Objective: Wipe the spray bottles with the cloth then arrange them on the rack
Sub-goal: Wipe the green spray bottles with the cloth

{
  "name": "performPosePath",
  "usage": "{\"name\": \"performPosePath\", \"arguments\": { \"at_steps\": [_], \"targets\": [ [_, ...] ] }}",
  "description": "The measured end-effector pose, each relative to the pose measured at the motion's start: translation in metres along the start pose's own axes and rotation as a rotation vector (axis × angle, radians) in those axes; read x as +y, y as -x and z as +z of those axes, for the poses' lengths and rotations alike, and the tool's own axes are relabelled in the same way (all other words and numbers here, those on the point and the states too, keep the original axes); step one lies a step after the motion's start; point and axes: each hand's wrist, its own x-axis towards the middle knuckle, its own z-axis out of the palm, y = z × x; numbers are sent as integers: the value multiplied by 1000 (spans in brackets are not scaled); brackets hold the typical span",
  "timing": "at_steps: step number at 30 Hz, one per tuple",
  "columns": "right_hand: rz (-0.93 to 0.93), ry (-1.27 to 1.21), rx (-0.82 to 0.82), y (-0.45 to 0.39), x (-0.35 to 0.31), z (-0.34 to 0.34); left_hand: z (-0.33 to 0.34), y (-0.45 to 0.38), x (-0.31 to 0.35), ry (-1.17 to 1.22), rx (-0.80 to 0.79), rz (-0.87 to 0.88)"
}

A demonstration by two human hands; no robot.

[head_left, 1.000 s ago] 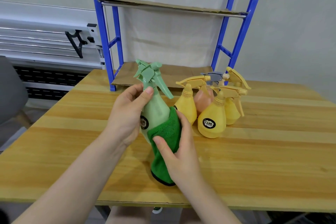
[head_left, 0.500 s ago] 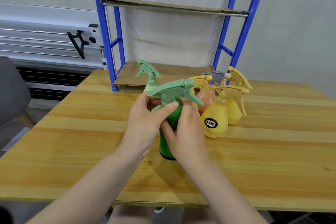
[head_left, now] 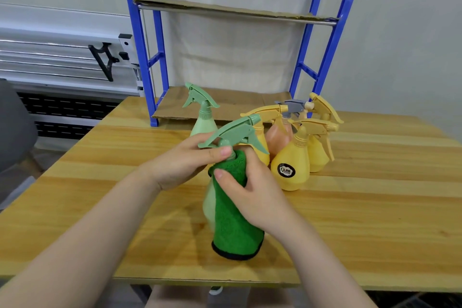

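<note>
A pale green spray bottle (head_left: 209, 205) stands in the middle of the wooden table (head_left: 362, 220), most of its body wrapped in a dark green cloth (head_left: 231, 230). My left hand (head_left: 182, 162) pinches its neck just under the green trigger head. My right hand (head_left: 252, 190) presses the cloth around the bottle from the right. Behind stand a second green bottle (head_left: 203, 117), several yellow bottles (head_left: 291, 165) and a peach bottle (head_left: 278, 136) with a grey head. The blue rack (head_left: 140, 40) rises at the table's back.
Cardboard sheets (head_left: 235, 104) line the rack's lower and upper shelves. A grey chair (head_left: 12, 127) is at the far left beside the table. White wall rails with a black bracket (head_left: 103, 60) run behind on the left.
The bottle I hold has swung from tilted to upright on the table and its trigger now points right. The cloth has moved up to cover the body, and the second green bottle has come into sight.
</note>
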Motion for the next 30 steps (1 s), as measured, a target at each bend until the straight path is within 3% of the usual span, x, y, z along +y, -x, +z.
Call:
{"name": "performPosePath", "arguments": {
  "at_steps": [5,10,13,20,30],
  "targets": [
    [62,-171,-92,3,10,3,-12,2,3,-200,-141,-19],
    [76,-323,-59,4,16,10,-1,0,-11,-279,-6,29],
    [70,-325,-67,7,20,7,1,-1,-9,-363,-2,113],
    [45,-308,-21,7,20,1,15,-3,-2,-98,81,153],
    [118,-167,-41,31,40,4,27,-3,-4,-46,326,100]
  ]
}}
